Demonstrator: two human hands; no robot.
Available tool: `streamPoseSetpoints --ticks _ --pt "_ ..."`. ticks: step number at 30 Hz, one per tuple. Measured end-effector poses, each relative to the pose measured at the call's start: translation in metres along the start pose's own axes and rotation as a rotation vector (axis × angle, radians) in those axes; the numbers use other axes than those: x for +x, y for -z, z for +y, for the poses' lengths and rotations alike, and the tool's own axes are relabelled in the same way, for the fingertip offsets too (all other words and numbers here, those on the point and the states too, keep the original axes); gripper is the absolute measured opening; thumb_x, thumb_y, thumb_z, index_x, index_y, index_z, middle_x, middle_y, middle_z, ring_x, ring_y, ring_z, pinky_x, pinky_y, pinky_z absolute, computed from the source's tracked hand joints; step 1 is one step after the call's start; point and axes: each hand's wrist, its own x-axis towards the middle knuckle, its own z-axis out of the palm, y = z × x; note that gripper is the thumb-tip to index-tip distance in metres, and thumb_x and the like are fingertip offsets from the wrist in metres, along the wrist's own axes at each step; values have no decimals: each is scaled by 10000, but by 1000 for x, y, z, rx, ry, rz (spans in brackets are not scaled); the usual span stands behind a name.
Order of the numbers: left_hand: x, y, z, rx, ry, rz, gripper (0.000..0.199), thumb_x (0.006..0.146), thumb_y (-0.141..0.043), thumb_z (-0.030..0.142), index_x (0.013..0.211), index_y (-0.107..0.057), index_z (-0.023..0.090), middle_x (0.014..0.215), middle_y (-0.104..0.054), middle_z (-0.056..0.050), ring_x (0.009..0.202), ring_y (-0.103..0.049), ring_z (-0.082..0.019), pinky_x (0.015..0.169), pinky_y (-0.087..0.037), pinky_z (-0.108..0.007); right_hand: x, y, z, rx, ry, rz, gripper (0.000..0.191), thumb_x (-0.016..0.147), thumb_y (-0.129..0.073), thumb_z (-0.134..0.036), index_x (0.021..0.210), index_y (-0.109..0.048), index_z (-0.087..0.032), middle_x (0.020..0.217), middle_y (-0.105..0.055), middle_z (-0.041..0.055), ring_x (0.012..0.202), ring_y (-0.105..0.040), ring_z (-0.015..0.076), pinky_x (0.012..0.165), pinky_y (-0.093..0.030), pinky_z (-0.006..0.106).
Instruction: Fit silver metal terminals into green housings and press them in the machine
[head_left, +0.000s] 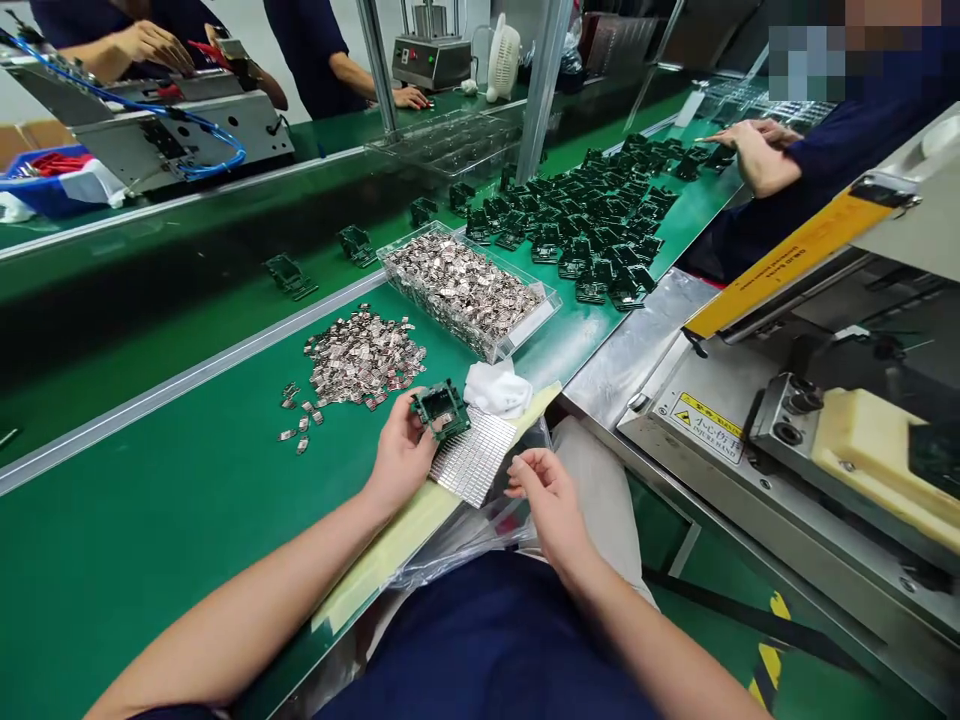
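Note:
My left hand (pixel 401 450) holds a small green circuit-board module (pixel 441 410) up by its edge, just above the green conveyor belt (pixel 150 560). My right hand (pixel 547 505) has its fingers pinched on the thin edge of a clear plastic bag (pixel 469 540). A gridded silver foil sheet (pixel 472 455) lies between my hands. A white cloth (pixel 499 390) rests just beyond it. Left of my left hand is a loose pile of small metal parts (pixel 364 355). Farther off stands a clear tray (pixel 461 290) heaped with similar parts.
Many dark green modules (pixel 592 220) lie on the belt, touched by a co-worker's hand (pixel 754 155) at the far right. A steel machine (pixel 787 420) with a warning label stands to my right. More people work beyond a second belt.

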Motion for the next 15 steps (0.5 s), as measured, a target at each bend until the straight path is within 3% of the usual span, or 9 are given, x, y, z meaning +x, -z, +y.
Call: streamPoseSetpoints --ticks 3,9,12,15 --pt "-5 -9 -9 -36 35 -37 418 757 -728 415 1053 -544 185 921 -626 -34 847 -607 -162 789 -494 -271 3 1 9 117 -149 -113 412 720 -768 -541 787 -635 -157 727 -646 37 667 -606 158 596 -520 264" --pt "-47 -18 -19 -177 158 -6 400 760 -746 350 1083 -559 206 1038 -646 -42 923 -621 -150 851 -502 -262 0 2 17 353 -221 -302 397 668 -850 -417 922 -701 -150 858 -715 70 762 -668 220 707 -550 351" --pt "-52 -21 -5 -331 276 84 412 641 -840 290 971 -605 215 987 -677 -15 916 -651 -161 882 -522 -299 -2 9 15 360 -245 -363 448 636 -875 -374 983 -709 -144 912 -726 85 822 -681 250 798 -548 405" --pt "-37 -15 20 -500 419 147 337 614 -851 236 874 -638 202 926 -716 -11 911 -690 -200 887 -553 -382 0 10 3 278 -87 -396 355 732 -808 -369 1015 -709 -180 961 -726 68 879 -680 253 855 -536 423"
